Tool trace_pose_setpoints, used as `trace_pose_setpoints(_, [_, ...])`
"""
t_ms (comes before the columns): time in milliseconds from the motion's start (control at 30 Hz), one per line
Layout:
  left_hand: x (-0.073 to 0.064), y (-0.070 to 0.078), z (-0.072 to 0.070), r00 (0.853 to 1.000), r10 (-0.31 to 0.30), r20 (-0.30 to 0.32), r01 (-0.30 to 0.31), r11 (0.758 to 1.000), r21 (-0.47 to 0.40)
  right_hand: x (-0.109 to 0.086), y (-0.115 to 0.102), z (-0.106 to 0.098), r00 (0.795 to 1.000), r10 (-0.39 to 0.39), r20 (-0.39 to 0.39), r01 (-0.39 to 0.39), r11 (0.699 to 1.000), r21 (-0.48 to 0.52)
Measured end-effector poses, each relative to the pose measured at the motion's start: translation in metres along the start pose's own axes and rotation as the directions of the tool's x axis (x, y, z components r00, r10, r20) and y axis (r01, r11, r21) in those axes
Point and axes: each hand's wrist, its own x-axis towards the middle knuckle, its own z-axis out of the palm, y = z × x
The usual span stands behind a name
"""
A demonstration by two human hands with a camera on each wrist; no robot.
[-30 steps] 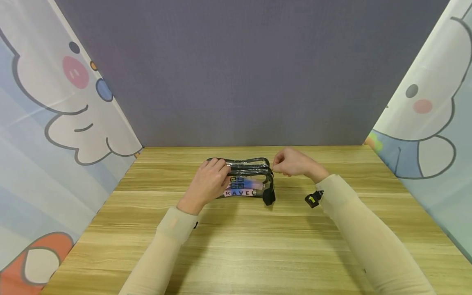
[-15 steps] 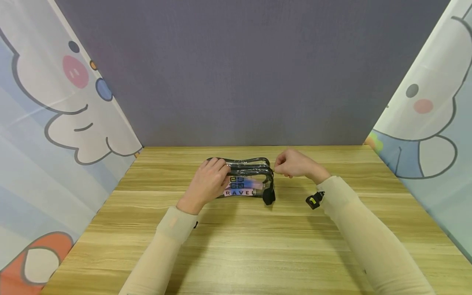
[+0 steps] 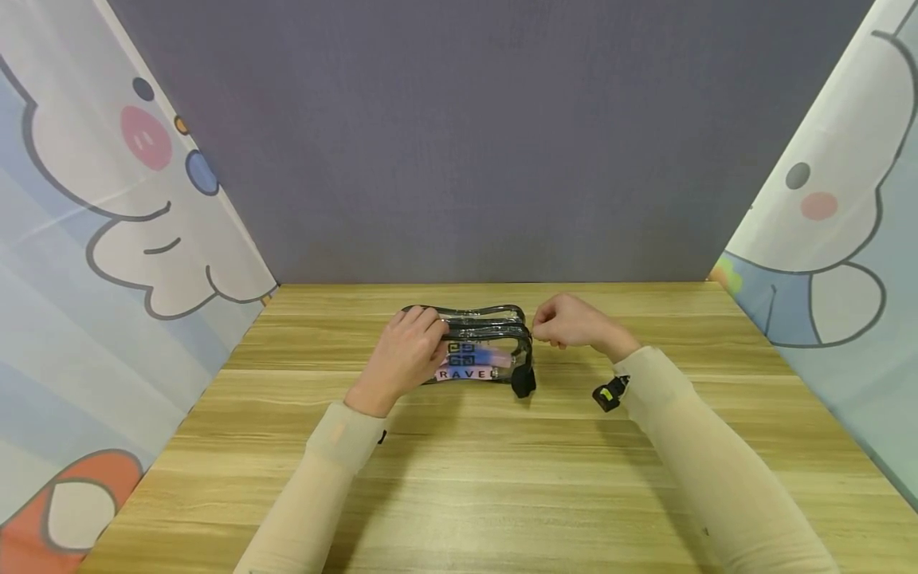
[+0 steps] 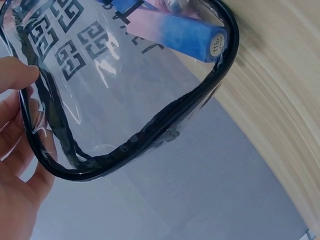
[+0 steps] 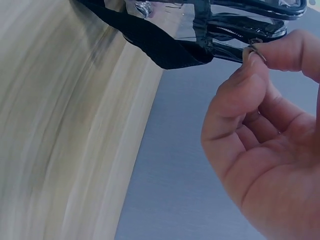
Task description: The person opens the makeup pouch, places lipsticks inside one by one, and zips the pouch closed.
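Observation:
A clear pouch with black trim [image 3: 469, 373] stands on the table, its front printed with a black pattern and lettering. Through its plastic shows a pink-and-blue container [image 4: 175, 35]. My left hand [image 3: 403, 351] grips the pouch's upper left edge; in the left wrist view the thumb lies on one side and the fingers on the other. At the upper right end, my right hand [image 3: 574, 320] pinches a small zipper pull [image 5: 256, 53] between thumb and index finger. A black strap [image 5: 160, 52] hangs from that same end. The head view hides the pouch's left part behind my left hand.
The wood-grain table [image 3: 459, 486] reaches back to a grey panel [image 3: 488, 159]. Cartoon-printed curtains [image 3: 57, 263] flank both sides. A black wrist device [image 3: 610, 393] hangs by my right cuff.

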Motion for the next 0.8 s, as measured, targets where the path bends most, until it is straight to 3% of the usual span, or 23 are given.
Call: trace_pose_setpoints(800, [0.001,0.002,-0.001,1.000,-0.015,0.000,0.015,1.000,-0.011,0.000,0.011,0.007,1.000,-0.020,-0.010,0.021,0.997,0.076])
